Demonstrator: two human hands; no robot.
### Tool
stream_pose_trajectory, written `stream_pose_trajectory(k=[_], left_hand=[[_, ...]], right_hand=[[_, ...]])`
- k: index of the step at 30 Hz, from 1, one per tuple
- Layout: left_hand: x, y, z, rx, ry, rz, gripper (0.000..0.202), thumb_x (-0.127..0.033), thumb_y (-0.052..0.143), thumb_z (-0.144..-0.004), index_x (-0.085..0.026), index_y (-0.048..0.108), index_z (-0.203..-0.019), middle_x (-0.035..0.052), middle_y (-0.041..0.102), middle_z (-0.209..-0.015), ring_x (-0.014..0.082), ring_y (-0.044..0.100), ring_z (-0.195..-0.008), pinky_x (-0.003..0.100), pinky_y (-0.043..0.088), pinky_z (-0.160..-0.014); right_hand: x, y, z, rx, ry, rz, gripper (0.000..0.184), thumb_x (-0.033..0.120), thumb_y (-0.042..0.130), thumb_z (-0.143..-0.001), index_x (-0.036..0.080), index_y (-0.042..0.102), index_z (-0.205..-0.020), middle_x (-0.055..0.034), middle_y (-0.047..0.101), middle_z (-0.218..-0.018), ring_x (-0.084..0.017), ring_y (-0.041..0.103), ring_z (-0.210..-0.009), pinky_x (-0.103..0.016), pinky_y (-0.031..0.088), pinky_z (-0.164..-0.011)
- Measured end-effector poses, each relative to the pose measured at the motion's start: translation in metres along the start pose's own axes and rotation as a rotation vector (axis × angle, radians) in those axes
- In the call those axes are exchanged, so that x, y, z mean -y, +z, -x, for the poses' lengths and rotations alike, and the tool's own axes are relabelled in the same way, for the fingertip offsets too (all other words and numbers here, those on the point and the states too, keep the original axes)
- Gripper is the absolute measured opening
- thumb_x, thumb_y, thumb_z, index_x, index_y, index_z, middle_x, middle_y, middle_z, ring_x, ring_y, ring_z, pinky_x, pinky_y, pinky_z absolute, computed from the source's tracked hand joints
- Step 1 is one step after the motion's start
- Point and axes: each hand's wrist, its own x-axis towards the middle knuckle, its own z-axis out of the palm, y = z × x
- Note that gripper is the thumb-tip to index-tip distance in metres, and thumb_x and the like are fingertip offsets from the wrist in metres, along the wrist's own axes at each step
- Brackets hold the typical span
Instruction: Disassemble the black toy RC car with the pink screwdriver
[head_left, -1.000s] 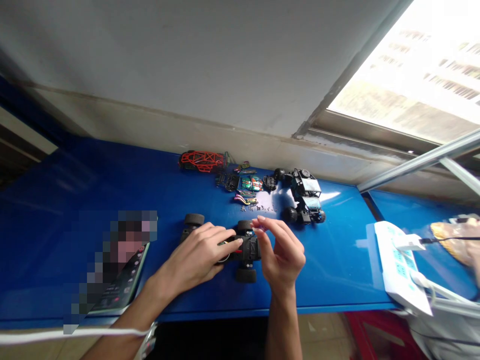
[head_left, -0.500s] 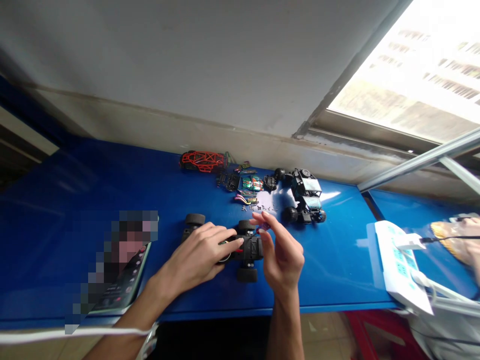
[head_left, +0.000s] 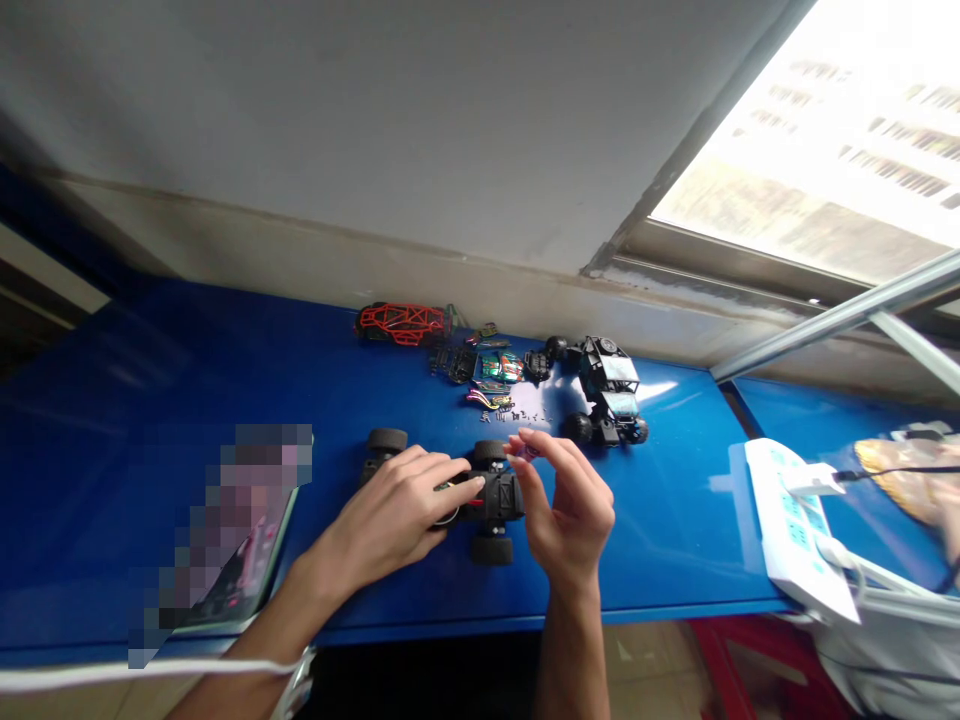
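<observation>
A black toy car chassis (head_left: 501, 496) with wide wheels lies near the front of the blue table. My left hand (head_left: 397, 500) rests over its middle, fingers curled on it and hiding much of the body. Some wires and a red bit show by the fingertips. Just right of one wheel, my right hand (head_left: 568, 505) pinches a small purple part (head_left: 528, 452) between thumb and forefinger. It is too small for me to make out its kind, or whether it touches the chassis.
Behind stand a red-framed toy car (head_left: 405, 323), a green patterned car body (head_left: 501, 367) among loose parts, small screws (head_left: 517, 415) and a black toy truck (head_left: 609, 390). A phone (head_left: 255, 570) lies left, a power strip (head_left: 799, 530) right. Another person's hand (head_left: 943, 500) shows far right.
My right hand has tilted slightly, its knuckles shifting a little right, still pinching the purple part. My left hand stays on the chassis. The whole view has shifted slightly.
</observation>
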Motion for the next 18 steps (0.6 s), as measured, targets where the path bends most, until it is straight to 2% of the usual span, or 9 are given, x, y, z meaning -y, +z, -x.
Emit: stream_pose_trajectory(k=[11,15,18], left_hand=[[-0.0008,-0.0009,0.0012,0.004,-0.007,-0.003,0.061,-0.010,0.082,-0.077,-0.027,0.063,-0.132,0.0073,0.071,-0.131,0.0284,0.067,-0.113,0.042,0.049,-0.095],[0.0001,-0.0012,0.0000,-0.004,0.002,-0.004,0.061,-0.008,0.081,-0.077,-0.026,0.063,-0.132,0.0080,0.071,-0.132,0.0290,0.068,-0.112,0.042,0.050,-0.094],[0.0007,-0.0003,0.0000,-0.002,0.006,-0.002,0.060,-0.008,0.080,-0.077,-0.026,0.063,-0.132,0.0079,0.071,-0.132,0.0292,0.068,-0.112,0.042,0.050,-0.093]], right_hand=[[-0.0022,0.0029,-0.0038,-0.075,0.020,0.090,0.024,0.010,0.076,-0.090,0.025,0.075,-0.109,-0.0013,0.063,-0.086,-0.015,0.063,-0.073,-0.031,0.057,-0.065],[-0.0025,0.0002,-0.0024,-0.060,0.019,0.078,0.032,0.007,0.074,-0.091,0.027,0.075,-0.117,-0.0023,0.066,-0.092,-0.015,0.067,-0.076,-0.031,0.059,-0.068],[-0.0023,-0.0035,-0.0001,-0.001,0.010,0.034,0.039,0.006,0.067,-0.095,0.027,0.073,-0.127,-0.0055,0.073,-0.103,-0.018,0.072,-0.086,-0.034,0.061,-0.076]])
